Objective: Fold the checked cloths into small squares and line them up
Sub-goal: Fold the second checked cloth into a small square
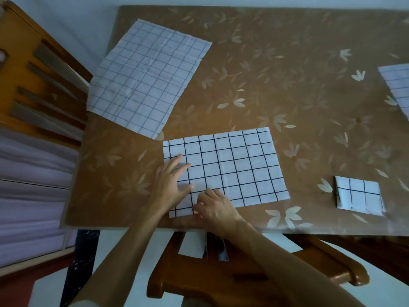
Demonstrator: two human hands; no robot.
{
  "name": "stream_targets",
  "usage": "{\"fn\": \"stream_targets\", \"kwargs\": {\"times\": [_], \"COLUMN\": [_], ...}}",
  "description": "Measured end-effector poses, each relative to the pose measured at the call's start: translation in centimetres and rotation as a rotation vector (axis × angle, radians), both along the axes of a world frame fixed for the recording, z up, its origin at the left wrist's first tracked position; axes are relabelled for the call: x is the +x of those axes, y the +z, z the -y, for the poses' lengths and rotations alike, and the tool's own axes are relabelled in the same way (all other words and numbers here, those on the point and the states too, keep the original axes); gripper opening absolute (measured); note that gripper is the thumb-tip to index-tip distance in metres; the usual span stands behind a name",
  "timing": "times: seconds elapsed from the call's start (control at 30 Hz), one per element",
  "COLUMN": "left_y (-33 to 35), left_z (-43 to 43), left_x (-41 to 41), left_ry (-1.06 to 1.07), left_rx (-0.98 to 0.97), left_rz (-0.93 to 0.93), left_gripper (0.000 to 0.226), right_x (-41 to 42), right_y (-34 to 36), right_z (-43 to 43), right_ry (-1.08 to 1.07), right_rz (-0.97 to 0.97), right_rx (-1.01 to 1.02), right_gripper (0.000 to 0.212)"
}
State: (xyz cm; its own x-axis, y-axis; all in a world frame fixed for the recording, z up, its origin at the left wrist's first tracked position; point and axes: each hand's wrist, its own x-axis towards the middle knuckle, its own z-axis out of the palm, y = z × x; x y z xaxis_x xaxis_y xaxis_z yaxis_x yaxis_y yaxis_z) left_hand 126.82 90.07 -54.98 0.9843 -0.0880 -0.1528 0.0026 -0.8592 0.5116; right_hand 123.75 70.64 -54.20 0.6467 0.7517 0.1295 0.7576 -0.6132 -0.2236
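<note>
A white cloth with a black check [232,167] lies flat as a rectangle near the table's front edge. My left hand [172,180] rests on its left end with the fingers spread. My right hand [214,207] pinches the cloth's near edge beside the left hand. A small folded checked square [359,194] sits at the front right. A larger cloth with thin blue checks [146,78] lies spread at the back left. The corner of another checked cloth [398,85] shows at the right edge.
The table [287,74] wears a brown cover with a pale leaf print. A wooden chair [221,273] stands under the front edge below my arms. Another wooden chair [33,74] stands at the left.
</note>
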Motion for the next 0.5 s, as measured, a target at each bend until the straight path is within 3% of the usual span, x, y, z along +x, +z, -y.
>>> {"fn": "stream_targets", "kwargs": {"times": [0.07, 0.27, 0.5], "left_y": [0.2, 1.0, 2.9], "left_z": [0.1, -0.2, -2.4], "left_x": [-0.1, 0.2, -0.5], "left_ry": [-0.010, 0.008, -0.079], "left_rx": [0.004, -0.104, -0.114], "left_rz": [-0.014, 0.002, 0.074], "left_gripper": [0.072, 0.043, 0.088], "right_x": [0.5, -0.5, -0.3], "right_y": [0.2, 3.2, 7.9], "right_z": [-0.4, 1.6, 9.1], "right_ry": [-0.034, -0.109, -0.444], "right_rz": [-0.006, -0.296, -0.506], "right_rx": [-0.019, 0.101, 0.469], "right_gripper": [0.030, 0.017, 0.009]}}
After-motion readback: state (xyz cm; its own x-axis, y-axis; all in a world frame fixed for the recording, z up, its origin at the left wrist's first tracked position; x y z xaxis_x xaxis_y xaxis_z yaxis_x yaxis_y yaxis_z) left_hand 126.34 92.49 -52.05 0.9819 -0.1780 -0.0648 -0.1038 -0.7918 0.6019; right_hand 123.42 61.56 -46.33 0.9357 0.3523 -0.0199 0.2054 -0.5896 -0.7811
